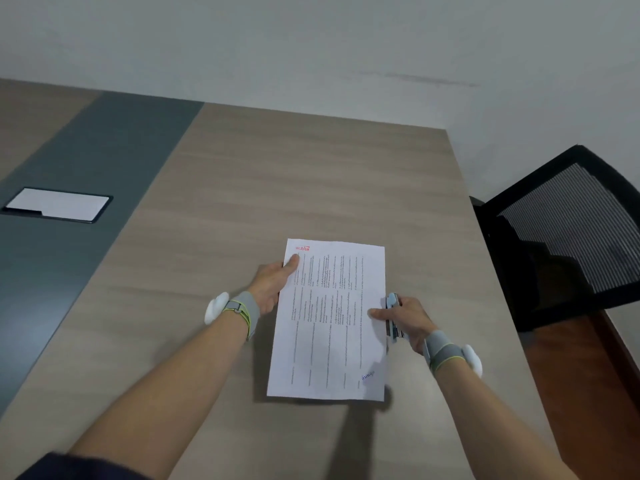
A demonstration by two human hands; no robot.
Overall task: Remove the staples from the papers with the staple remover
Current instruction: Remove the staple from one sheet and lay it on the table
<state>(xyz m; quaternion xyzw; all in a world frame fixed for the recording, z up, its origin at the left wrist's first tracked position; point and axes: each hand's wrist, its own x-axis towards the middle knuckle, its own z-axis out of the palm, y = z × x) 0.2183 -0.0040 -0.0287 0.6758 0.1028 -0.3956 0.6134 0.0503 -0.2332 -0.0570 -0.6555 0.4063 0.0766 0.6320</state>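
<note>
— What do the papers (329, 320) look like?
— White sheets, turned sideways to the viewer, printed with rows of small dark text. They are held above the wood-grain worktop (294, 174) and throw a shadow on it.
— Can any of the writing be read?
— No. There is a small red logo by the far left corner and a blue handwritten mark near the bottom right corner, both too blurred to make out.
— And the hands?
— The left hand (273, 280) grips the far left edge, thumb on top. The right hand (403, 315) pinches the right edge with its thumb on the sheet, and it also holds the staple remover (393, 318), a silvery metal tool, closed in its fingers just beside that edge.
— Anything else?
— Grey wristbands with white pods on both wrists, and a black mesh chair (568, 230) on the right.
</note>
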